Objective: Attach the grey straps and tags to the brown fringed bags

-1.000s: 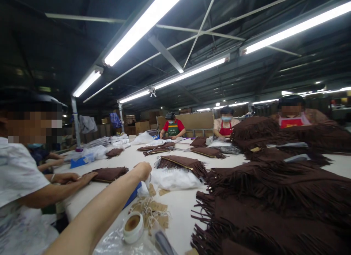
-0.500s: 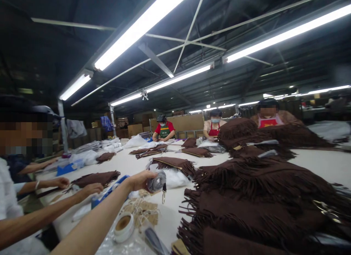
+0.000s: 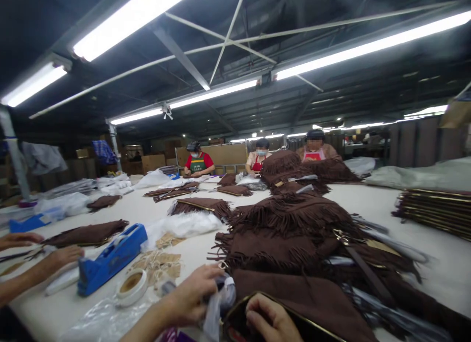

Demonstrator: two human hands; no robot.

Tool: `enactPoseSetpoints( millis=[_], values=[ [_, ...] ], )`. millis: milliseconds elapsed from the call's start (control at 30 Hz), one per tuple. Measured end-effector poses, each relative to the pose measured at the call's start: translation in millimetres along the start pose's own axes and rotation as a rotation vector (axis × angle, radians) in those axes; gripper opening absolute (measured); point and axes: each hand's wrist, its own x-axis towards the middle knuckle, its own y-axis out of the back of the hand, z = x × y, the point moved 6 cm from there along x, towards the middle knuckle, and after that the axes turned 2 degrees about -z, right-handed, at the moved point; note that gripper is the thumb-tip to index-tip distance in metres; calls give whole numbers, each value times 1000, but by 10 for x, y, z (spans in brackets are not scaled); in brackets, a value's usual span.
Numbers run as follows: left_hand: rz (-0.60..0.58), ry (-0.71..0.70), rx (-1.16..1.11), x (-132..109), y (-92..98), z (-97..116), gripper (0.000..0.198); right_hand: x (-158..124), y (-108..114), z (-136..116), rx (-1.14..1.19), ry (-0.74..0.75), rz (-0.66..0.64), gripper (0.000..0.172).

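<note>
My left hand (image 3: 193, 295) is closed round a rolled strap in clear plastic (image 3: 226, 294), at the left end of a brown fringed bag (image 3: 294, 295). That bag lies nearest me with its gold zipper open. Bent fingers of my right hand (image 3: 270, 317) press together at the zipper edge of the opening; whether they pinch the edge is hard to tell. More brown fringed bags (image 3: 272, 249) are heaped just beyond. A metal clip shows beside my left fingertips.
Left of my hands are a white tape roll (image 3: 131, 287), a blue tape dispenser (image 3: 110, 258) and stringed tags (image 3: 158, 266). A co-worker's hands (image 3: 62, 258) are at far left. Zippered pouches (image 3: 436, 209) are stacked at right. Several people sit across the table.
The view has turned right. My left hand has come back from over the table with the wrapped strap, down to the nearest bag. My right hand has come into view at its opening.
</note>
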Motion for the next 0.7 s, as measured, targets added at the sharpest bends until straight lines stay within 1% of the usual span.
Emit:
enactPoseSetpoints(
  millis=[33, 67, 100, 133, 200, 233, 300, 333, 400, 500, 600, 700],
  values=[
    [-71, 12, 61, -33, -52, 29, 32, -12, 7, -40, 6, 3, 13, 18],
    [-107, 48, 88, -50, -65, 38, 38, -22, 9, -67, 12, 2, 23, 18],
    [-107, 115, 111, -47, -43, 28, 42, -28, 7, -81, 14, -1, 32, 18],
    [-72, 204, 146, -26, 5, 5, 43, -31, 3, -86, 11, -3, 38, 17],
    [39, 392, 259, 57, 106, -41, 35, -31, -8, -73, -11, -5, 42, 16],
    [82, 474, 318, 114, 125, -57, 33, -30, -16, -61, -26, -5, 36, 16],
    [118, 575, 395, 258, 68, -76, 42, -36, -33, -49, -68, 9, 11, 16],
    [117, 596, 412, 341, 4, -85, 46, -44, -41, -57, -93, 29, -6, 15],
    [116, 634, 446, 490, -133, -117, 46, -70, -51, -103, -140, 90, -39, 15],
    [113, 665, 459, 636, -275, -172, 32, -107, -35, -185, -132, 148, -48, 16],
    [134, 660, 455, 647, -287, -185, 25, -109, 1, -227, -53, 122, -16, 14],
    [206, 627, 483, 538, -220, -134, 26, -89, 17, -245, 18, 79, 5, 19]
  ],
)
